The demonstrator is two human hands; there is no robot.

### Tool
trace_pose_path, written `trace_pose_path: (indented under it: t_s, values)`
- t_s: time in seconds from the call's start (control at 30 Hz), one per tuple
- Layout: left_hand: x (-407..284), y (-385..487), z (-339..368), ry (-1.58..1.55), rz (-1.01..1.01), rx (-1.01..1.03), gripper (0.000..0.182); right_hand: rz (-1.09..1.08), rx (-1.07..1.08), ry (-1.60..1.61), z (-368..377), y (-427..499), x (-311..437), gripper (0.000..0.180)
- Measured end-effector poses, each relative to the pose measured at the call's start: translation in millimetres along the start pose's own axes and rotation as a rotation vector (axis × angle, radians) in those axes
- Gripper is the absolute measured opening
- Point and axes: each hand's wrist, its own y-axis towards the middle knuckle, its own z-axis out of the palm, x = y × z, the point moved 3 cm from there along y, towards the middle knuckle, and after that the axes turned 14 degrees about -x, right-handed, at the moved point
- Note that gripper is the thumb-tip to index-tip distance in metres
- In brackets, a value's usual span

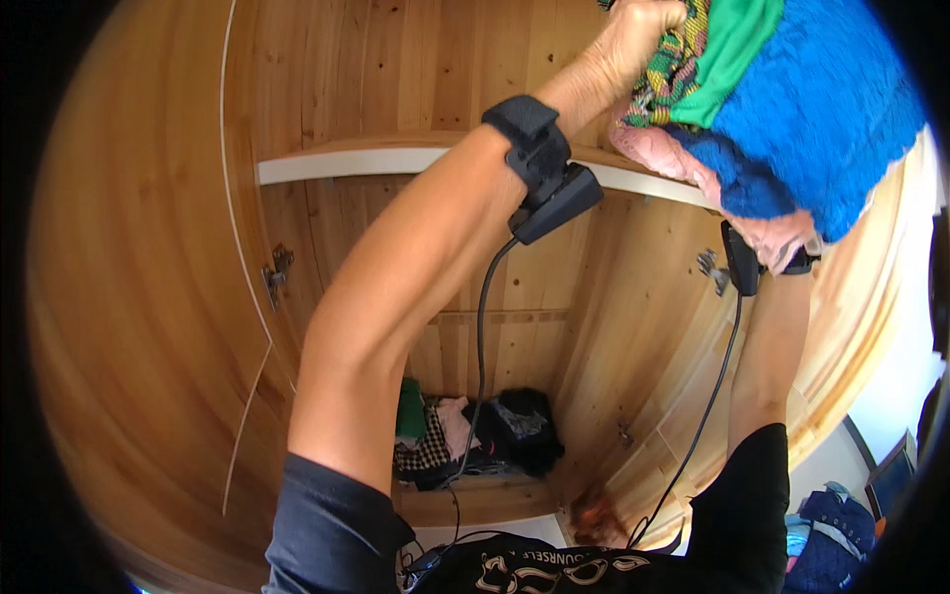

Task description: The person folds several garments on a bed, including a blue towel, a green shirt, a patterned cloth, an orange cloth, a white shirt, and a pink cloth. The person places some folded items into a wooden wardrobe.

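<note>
At the top, my left hand [644,24] has its fingers curled at the edge of a patterned knit cloth [668,74], with a green cloth [735,67] lying against it. A fluffy blue textile [816,111] makes up most of this raised bundle. Pink fabric [660,154] shows along the lower edge. My right forearm [772,334] reaches up to the bundle's underside; the hand itself is hidden behind the cloth, so its grip cannot be seen. The bundle is in front of the upper compartment of a wooden wardrobe [475,67].
A pale-edged shelf [356,165] divides the wardrobe. Folded clothes [445,431] and a black furry garment [531,427] lie at its bottom. Wooden doors [141,260] stand open at both sides, with metal hinges [276,276]. Cables [482,327] hang from both wrist devices. More clothes [831,534] lie lower right.
</note>
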Motion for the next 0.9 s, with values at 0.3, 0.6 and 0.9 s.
trace_pose_path:
  t_s: [0.3,0.6,0.9]
  values:
    - [-153,77,-354,1.757,0.103,0.031,0.051,-0.231,0.185,-0.198,316,233,34,0.063]
    - [-282,-44,-445,2.161,-0.913,-0.464,0.053,0.043,0.907,-0.585,436,168,37,0.062]
    - [-240,-51,-370,2.093,-0.955,-0.053,0.095,-0.018,0.71,-0.603,289,144,27,0.051]
